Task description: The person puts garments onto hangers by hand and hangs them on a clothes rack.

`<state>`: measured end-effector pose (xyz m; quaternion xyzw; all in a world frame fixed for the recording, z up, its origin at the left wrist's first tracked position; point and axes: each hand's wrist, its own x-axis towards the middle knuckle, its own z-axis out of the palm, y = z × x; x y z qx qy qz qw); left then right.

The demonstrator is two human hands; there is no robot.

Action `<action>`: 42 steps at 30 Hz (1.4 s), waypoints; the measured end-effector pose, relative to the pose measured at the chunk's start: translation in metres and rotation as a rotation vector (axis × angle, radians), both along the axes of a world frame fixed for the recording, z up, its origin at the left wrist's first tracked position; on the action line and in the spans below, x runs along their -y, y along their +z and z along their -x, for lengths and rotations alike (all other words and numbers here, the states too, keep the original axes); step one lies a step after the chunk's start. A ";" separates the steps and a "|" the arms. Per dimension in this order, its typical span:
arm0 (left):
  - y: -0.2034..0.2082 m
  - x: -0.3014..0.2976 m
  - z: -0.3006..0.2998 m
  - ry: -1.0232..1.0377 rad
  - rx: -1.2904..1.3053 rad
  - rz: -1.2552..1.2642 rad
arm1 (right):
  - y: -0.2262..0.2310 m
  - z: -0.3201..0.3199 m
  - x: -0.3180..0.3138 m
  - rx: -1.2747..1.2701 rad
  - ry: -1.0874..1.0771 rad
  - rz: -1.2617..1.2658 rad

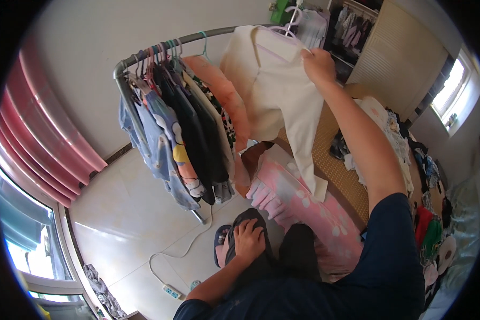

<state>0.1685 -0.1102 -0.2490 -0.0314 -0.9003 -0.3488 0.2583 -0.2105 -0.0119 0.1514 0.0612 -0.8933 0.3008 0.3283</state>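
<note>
My right hand (pixel 320 66) is raised and closed on the shoulder of a cream long-sleeved V-neck top (pixel 282 80). The top sits on a pale purple hanger (pixel 282 30) at the right end of a metal clothes rack, and one sleeve hangs down over the pink bedding. My left hand (pixel 249 240) rests on my left knee with its fingers spread, holding nothing. Just left of the top, an orange garment (pixel 221 85) hangs from the same bar.
Several dark and printed clothes (pixel 192 122) crowd the left of the rack (pixel 208 33). A pink patterned blanket (pixel 304 208) lies beside my legs. Piled clothes (pixel 384 120) lie at right. A power strip (pixel 172 291) with a white cord is on the tiled floor.
</note>
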 end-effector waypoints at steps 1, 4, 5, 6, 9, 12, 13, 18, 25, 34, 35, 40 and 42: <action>-0.002 0.003 0.001 0.015 0.001 -0.004 | -0.001 0.004 -0.002 0.047 0.012 0.005; -0.006 0.005 0.003 0.003 -0.003 -0.048 | -0.018 0.007 -0.009 0.029 0.098 0.045; -0.007 0.005 0.004 0.007 -0.007 -0.045 | -0.022 0.007 -0.009 0.059 0.116 0.072; -0.007 0.005 0.005 0.008 -0.006 -0.053 | -0.025 0.007 -0.007 0.044 0.126 0.063; -0.007 0.004 0.008 -0.007 0.005 -0.059 | -0.032 0.007 0.011 0.075 0.165 0.003; -0.006 0.002 0.008 -0.005 0.007 -0.059 | -0.034 0.009 0.045 0.094 0.160 -0.060; -0.006 0.002 0.007 0.000 0.017 -0.062 | -0.034 0.011 0.059 0.102 0.170 -0.060; -0.005 0.006 0.005 0.014 0.006 -0.069 | -0.033 0.024 0.114 0.124 0.178 -0.112; -0.005 0.009 0.009 0.007 0.000 -0.070 | -0.048 0.040 0.165 0.170 0.225 -0.064; 0.002 0.011 0.010 0.020 -0.012 -0.088 | -0.116 0.041 0.162 0.295 0.622 0.226; 0.002 0.011 0.011 0.018 -0.009 -0.101 | -0.127 0.036 0.153 0.290 0.630 0.217; 0.001 0.011 0.010 0.007 -0.013 -0.074 | -0.197 0.004 0.085 0.458 0.583 0.332; 0.001 0.011 0.011 0.015 0.003 -0.057 | -0.241 -0.019 0.051 0.544 0.500 0.104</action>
